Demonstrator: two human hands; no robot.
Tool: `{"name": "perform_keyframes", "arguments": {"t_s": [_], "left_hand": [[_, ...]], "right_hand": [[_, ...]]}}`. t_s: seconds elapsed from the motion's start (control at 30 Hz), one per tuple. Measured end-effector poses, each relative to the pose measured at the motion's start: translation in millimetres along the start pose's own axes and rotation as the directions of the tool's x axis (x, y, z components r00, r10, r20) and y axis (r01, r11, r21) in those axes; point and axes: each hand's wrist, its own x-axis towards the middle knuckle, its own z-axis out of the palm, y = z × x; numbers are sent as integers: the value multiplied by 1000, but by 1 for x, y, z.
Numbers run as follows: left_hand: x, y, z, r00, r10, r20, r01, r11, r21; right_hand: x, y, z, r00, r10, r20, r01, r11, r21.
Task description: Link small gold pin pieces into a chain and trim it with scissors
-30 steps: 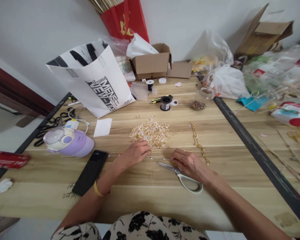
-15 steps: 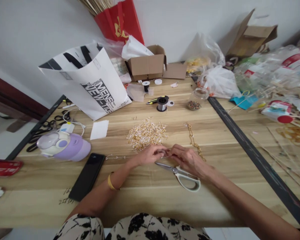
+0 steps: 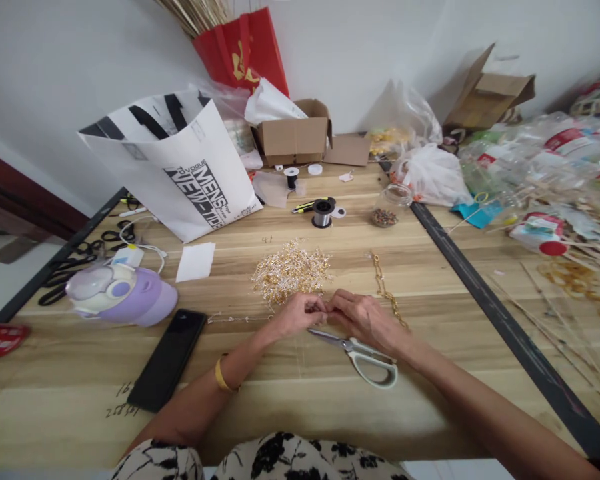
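My left hand (image 3: 299, 313) and my right hand (image 3: 364, 316) meet over the table, fingertips pinched together. A thin strand with small clear beads (image 3: 235, 319) runs across the wood to my left wrist; its end between the fingers is too small to see clearly. Just beyond the hands lies a heap of small gold and clear beaded pieces (image 3: 291, 270). Scissors with pale handles (image 3: 351, 345) rest just below my right hand, blades pointing left. To the right of the heap, a gold chain (image 3: 379, 273) stretches toward my right wrist.
A black phone (image 3: 169, 360) and a purple bottle (image 3: 145, 297) lie left. Behind the heap are a wire spool (image 3: 323, 215), a cutter (image 3: 305, 206) and a jar of beads (image 3: 385, 217). A white bag (image 3: 205, 173) stands back left; plastic bottles (image 3: 565, 153) pile up right.
My hands have come closer together, and the thin line that showed between the fingertips is now hidden. The view has shifted slightly; the objects on the table have not moved.
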Motion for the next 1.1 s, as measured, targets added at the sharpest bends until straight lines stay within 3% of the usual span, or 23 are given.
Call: {"name": "perform_keyframes", "arguments": {"t_s": [0.1,0.4,0.63,0.77,0.9,1.0,1.1], "left_hand": [[0,-3,-1,999,12,-37,-11,999,32],[0,-8,-4,993,101,-62,-96,992,87],[0,-12,-2,992,110,-59,-101,985,138],[-1,-9,-1,992,106,-70,-98,989,111],[-1,-7,-2,991,89,-96,-85,995,42],[-1,-7,-3,993,64,-104,-66,998,-18],[-1,-6,-4,993,54,-104,-59,997,-50]], "right_hand": [[2,2,1,1000,24,12,-24,1000,18],[4,13,7,994,110,11,-106,917,385],[3,14,12,992,126,17,-120,885,450],[3,26,9,987,159,16,-152,901,406],[-1,50,-5,966,236,-107,-191,928,319],[-5,60,-16,954,265,-143,-237,954,184],[-7,57,-21,959,274,-74,-276,961,-30]]}}
